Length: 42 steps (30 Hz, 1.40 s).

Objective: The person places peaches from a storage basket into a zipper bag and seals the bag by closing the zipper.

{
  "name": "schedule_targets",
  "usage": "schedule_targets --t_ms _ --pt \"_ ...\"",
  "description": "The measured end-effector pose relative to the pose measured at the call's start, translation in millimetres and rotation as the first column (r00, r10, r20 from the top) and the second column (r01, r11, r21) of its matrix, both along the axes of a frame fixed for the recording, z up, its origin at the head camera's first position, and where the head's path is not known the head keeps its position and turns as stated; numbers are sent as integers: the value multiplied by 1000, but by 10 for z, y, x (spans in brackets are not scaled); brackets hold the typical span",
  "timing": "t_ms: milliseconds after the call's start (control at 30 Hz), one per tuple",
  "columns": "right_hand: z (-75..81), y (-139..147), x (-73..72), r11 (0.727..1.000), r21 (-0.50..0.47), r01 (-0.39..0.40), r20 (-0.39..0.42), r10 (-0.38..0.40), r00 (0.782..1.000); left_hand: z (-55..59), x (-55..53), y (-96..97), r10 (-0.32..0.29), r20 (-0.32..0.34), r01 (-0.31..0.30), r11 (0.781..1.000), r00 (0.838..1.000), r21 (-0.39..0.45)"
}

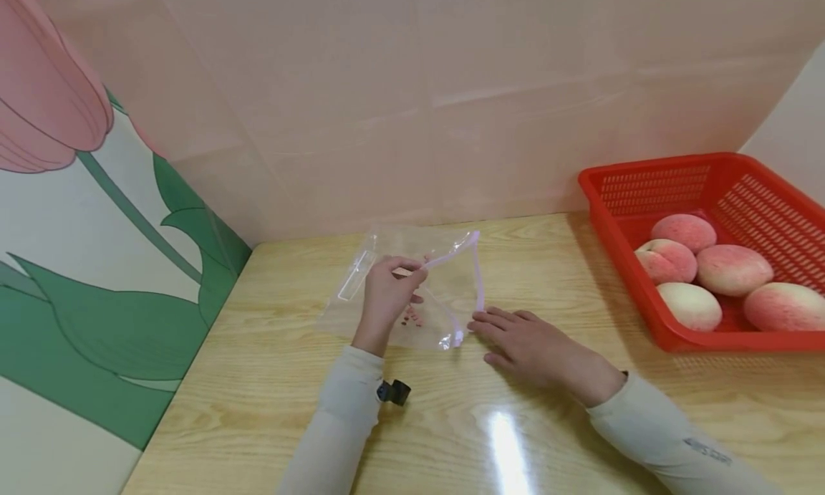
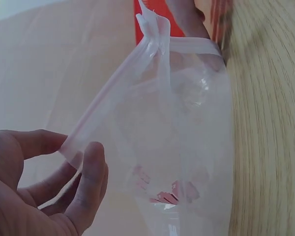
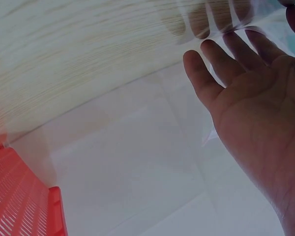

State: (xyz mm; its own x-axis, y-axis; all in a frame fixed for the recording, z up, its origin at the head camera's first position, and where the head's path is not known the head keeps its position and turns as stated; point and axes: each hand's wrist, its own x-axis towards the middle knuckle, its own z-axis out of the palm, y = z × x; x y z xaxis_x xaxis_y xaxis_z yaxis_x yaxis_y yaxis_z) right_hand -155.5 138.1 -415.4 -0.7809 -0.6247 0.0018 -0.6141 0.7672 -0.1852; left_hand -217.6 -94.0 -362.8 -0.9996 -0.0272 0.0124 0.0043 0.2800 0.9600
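A clear zip bag [image 1: 445, 291] with a pale purple seal lies on the table, its mouth spread apart toward the right. Small pinkish-red print [image 2: 169, 191] shows on its side. My left hand [image 1: 389, 291] pinches the upper lip of the mouth between thumb and finger, lifting it off the lower layer. At the lower edge of the mouth, my right hand [image 1: 531, 344] lies palm down with its fingers extended, fingertips right at the seal. In the right wrist view the straight fingers [image 3: 221, 64] reach the clear film.
On the right stands a red plastic basket [image 1: 619, 258] holding several peaches [image 1: 735, 269]. A pink-beige covered wall [image 1: 412, 122] rises behind the wooden table [image 1: 258, 380]. A panel with painted tulips [image 1: 129, 266] borders the left side.
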Motion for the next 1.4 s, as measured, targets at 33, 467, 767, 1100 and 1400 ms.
schedule_targets --t_ms 33,467,767,1100,1400 --pt "1 0 1 1000 0 0 0 0 1000 -6 -5 2 -6 5 6 1000 1000 11" --pt "2 -2 7 1000 21 6 6 -6 1000 -23 -44 24 -101 63 93 989 993 118" --pt "-23 114 59 998 57 -13 -187 24 982 -52 -57 -1 -136 95 116 975 986 187" --pt "179 416 211 998 -4 57 -216 -56 975 -46 -71 42 -126 86 105 972 988 211" --pt "475 696 195 993 -79 87 -241 -104 965 -22 -48 35 -119 92 98 973 989 210"
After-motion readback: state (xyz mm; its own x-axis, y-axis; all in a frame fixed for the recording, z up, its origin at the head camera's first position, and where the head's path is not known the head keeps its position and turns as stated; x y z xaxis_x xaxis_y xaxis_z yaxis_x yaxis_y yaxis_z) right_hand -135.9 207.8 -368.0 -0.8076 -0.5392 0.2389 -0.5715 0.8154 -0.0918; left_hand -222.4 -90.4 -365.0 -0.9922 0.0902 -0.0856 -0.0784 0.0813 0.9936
